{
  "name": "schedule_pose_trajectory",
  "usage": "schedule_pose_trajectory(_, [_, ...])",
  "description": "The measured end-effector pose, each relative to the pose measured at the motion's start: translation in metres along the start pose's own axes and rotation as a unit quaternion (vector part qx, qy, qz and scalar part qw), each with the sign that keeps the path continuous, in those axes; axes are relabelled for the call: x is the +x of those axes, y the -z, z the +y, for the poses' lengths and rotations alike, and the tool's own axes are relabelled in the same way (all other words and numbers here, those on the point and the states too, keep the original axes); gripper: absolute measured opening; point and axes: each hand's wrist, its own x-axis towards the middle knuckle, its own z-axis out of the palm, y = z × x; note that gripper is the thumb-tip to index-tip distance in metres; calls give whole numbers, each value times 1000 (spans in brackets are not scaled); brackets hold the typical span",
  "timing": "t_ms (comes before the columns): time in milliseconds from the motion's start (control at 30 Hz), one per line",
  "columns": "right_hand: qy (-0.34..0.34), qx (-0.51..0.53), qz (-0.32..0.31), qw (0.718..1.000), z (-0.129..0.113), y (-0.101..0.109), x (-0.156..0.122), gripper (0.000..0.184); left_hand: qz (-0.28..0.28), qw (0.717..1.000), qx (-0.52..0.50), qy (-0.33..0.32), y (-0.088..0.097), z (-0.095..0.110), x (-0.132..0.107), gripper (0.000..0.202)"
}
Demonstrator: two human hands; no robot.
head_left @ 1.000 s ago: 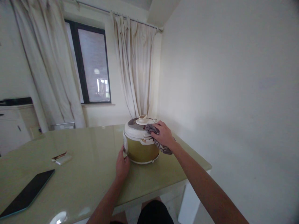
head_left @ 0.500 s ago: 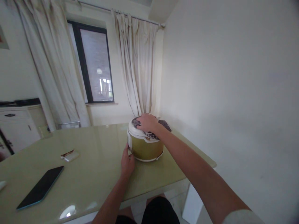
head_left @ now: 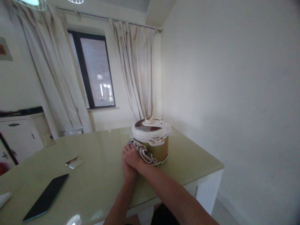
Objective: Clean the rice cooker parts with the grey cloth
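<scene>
An electric pressure cooker (head_left: 161, 147) with a white lid and a greenish-gold body stands near the table's right corner. My right hand (head_left: 131, 155) is closed on a patterned grey-and-white cloth (head_left: 144, 153), pressed against the cooker's lower left side. The cloth hangs in folds along the front of the body. Just below and behind the right hand, my left hand (head_left: 128, 172) is by the cooker's left side. Its fingers are mostly hidden by the right hand, so their grip does not show. My forearms come close together in front of the cooker.
The pale green glossy table (head_left: 98, 168) holds a dark tablet (head_left: 47, 197) at the left and a small packet (head_left: 75, 163) behind it. A white object (head_left: 4, 198) lies at the left edge. A wall (head_left: 222, 93) rises at the right; curtains (head_left: 133, 68) hang behind.
My right hand has moved with the cloth from the top of the lid down to the cooker's left side, beside my left hand. The lid is now uncovered. The view has tilted slightly up.
</scene>
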Motion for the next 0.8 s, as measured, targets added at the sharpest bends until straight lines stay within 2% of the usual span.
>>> schedule_pose_trajectory(67, [5,-1,23,1000,1,-7,-22,24,5,1000,0,3,-5,-1,-1,40])
schedule_pose_trajectory(200, [7,4,74,997,12,-3,-57,26,-2,1000,-16,12,-10,-4,-11,44])
schedule_pose_trajectory(300, [27,4,115,993,29,-1,-90,30,7,999,-47,24,-9,-5,-17,59])
schedule_pose_trajectory(367, [28,13,147,989,46,-4,-119,34,10,997,-70,40,-8,-5,-18,61])
schedule_pose_trajectory(467, [-20,56,170,984,79,-12,-163,41,19,997,-58,43,-8,-2,-16,52])
schedule_pose_trajectory(533, [-110,88,198,970,104,-15,-182,39,26,998,-45,37,-8,2,-14,50])
schedule_pose_trajectory(600, [-242,138,243,929,127,-15,-188,40,27,998,-45,39,-7,5,-13,51])
schedule_pose_trajectory(667, [-376,204,270,862,145,-16,-185,43,31,997,-48,47,-6,8,-13,51])
schedule_pose_trajectory(733, [-474,272,260,796,155,-18,-178,43,36,996,-55,60,-4,13,-13,50])
schedule_pose_trajectory(800, [-533,323,225,749,156,-22,-174,42,34,994,-71,75,-2,16,-13,50])
